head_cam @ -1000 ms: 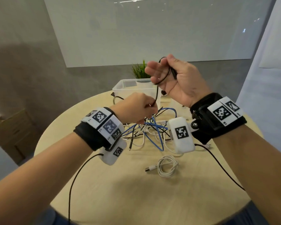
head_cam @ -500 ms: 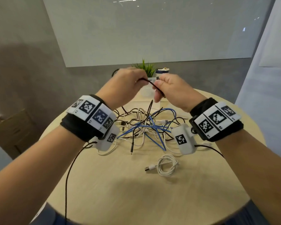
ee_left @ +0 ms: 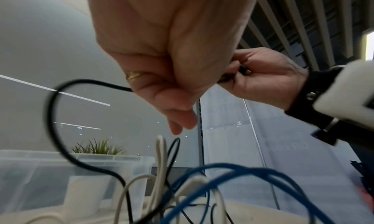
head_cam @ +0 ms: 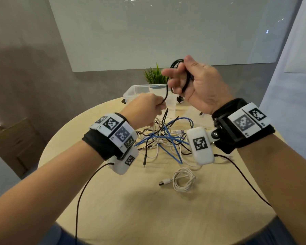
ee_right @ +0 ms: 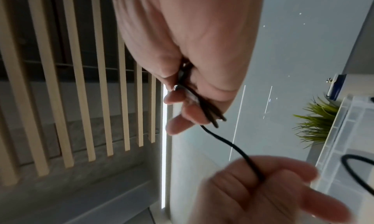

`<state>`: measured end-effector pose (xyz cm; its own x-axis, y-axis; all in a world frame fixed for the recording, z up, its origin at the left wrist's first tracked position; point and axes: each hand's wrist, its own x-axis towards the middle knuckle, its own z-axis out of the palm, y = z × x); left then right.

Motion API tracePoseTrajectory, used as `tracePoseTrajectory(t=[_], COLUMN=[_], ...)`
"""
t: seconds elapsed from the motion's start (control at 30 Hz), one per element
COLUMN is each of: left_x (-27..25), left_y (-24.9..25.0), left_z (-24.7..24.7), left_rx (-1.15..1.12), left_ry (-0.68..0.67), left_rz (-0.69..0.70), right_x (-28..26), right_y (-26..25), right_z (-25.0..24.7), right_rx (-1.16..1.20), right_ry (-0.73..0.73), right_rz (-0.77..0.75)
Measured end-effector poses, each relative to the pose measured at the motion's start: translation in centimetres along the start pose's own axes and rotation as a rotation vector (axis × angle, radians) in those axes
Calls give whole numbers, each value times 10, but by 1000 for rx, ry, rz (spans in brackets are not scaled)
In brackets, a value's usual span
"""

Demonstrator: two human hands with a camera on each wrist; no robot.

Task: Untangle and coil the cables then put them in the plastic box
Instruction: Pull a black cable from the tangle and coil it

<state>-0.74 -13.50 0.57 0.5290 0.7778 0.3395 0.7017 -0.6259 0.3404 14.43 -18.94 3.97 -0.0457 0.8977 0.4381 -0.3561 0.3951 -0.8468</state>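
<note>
My right hand (head_cam: 193, 85) is raised above the table and grips a few loops of a black cable (head_cam: 177, 63) between thumb and fingers (ee_right: 176, 125). The same black cable (ee_right: 232, 146) runs down to my left hand (head_cam: 147, 110), which pinches it lower down. From there it loops (ee_left: 52, 115) into a tangle of blue, white and black cables (head_cam: 166, 138) on the round wooden table (head_cam: 131, 209). A clear plastic box (head_cam: 131, 91) stands at the table's far edge, behind my hands.
A coiled white USB cable (head_cam: 183, 179) lies alone on the table nearer to me. A small green plant (head_cam: 155, 76) in a white pot stands behind the box. Black leads (head_cam: 81, 197) hang from both wrist cameras. A cardboard box (head_cam: 12, 138) sits on the floor at left.
Half a second ago both hands met high at the cable. Now the left hand has dropped low along it while the right hand stays up holding more loops.
</note>
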Motion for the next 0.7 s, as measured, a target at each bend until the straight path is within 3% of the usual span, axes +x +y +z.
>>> tracePoseTrajectory(t=[0.13,0.2,0.27,0.37,0.47,0.57,0.7], left_x=[-13,-20,-23,-21,-16,-6,8], left_y=[4,2,0,-2,-1,-1,-6], left_z=[12,15,12,-2,-18,-34,-46], left_rx=[114,110,86,81,45,-13,-151], left_ry=[-80,-162,-180,-83,73,246,365], left_rz=[55,75,94,133,140,140,51], right_x=[8,13,15,7,1,-4,-5], right_y=[-8,-5,2,17,25,28,28], right_z=[-2,-5,-9,-14,-15,-8,-5], right_rx=[144,48,-286,-867,-1151,-1089,-732], right_ry=[70,151,209,177,62,-13,-65], right_rz=[-69,-109,-163,-147,-37,53,138])
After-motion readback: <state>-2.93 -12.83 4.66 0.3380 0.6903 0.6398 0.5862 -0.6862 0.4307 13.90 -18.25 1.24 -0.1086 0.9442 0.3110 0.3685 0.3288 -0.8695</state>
